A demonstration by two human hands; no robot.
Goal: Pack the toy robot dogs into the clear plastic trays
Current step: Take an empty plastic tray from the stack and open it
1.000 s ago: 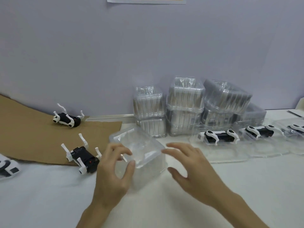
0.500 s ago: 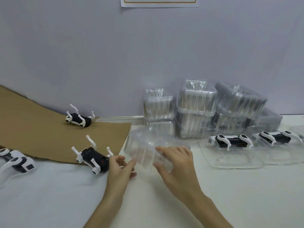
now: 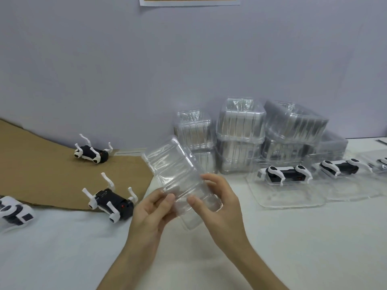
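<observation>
Clear plastic tray [image 3: 178, 176] empty, held tilted in front of the person, far end raised toward the wall. Left grip [image 3: 150, 216] pinches its near left edge; right grip [image 3: 219, 210] curls round its near right side, thumb on top. Nearest toy robot dog [image 3: 113, 203] lies on its back, legs up, at the edge of the cardboard sheet [image 3: 41, 174], just left of the left grip. Second dog [image 3: 92, 153] on its back farther up the cardboard. Third dog [image 3: 12, 210] cut off at left edge. Packed dogs [image 3: 284, 173] sit in flat trays on the desk [image 3: 293, 248] at right. Tray stacks [image 3: 240, 130] stand against the wall.
</observation>
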